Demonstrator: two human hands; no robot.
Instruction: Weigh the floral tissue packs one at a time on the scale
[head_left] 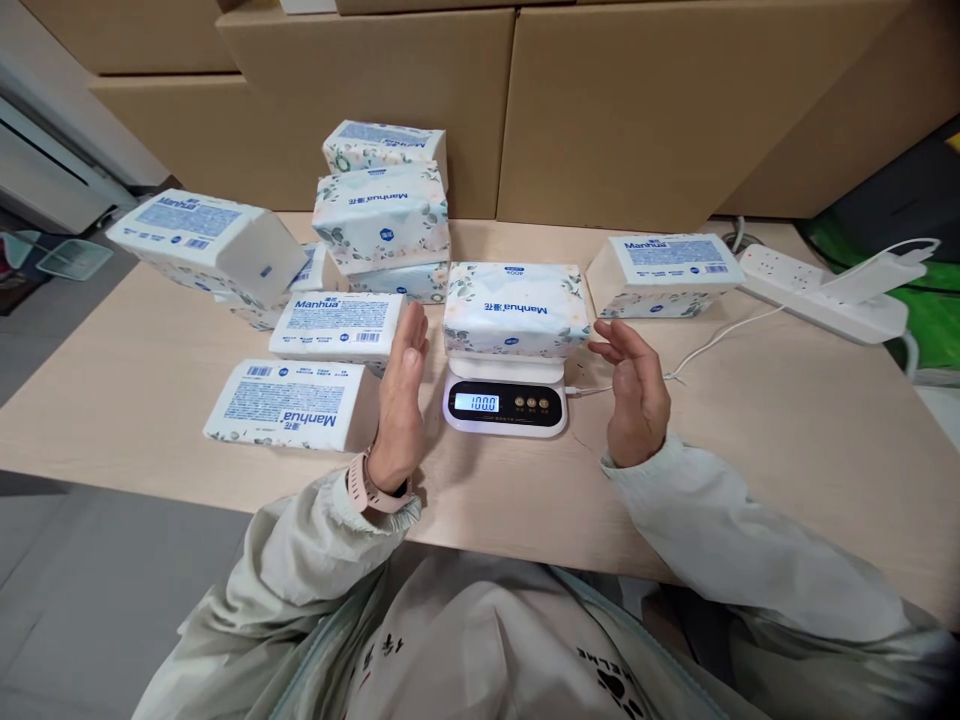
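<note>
A floral tissue pack [517, 310] lies flat on a small white digital scale [504, 408], whose lit display reads 100.0. My left hand [405, 400] is held upright to the left of the scale, fingers stretched out and holding nothing. It is close to two blue-and-white tissue packs, one nearer the front [292, 405] and one behind it [337, 325]. On the other side, my right hand [636, 395] is raised with fingers extended, near the right end of the pack on the scale. I see nothing in either hand.
Stacked tissue packs [382, 215] stand at the back left, beside another raised pack [210, 245]. One pack [660, 275] lies at right, near a white power strip [821, 290]. A thin white cable [712, 345] runs to the scale. Cardboard boxes [600, 115] line the back.
</note>
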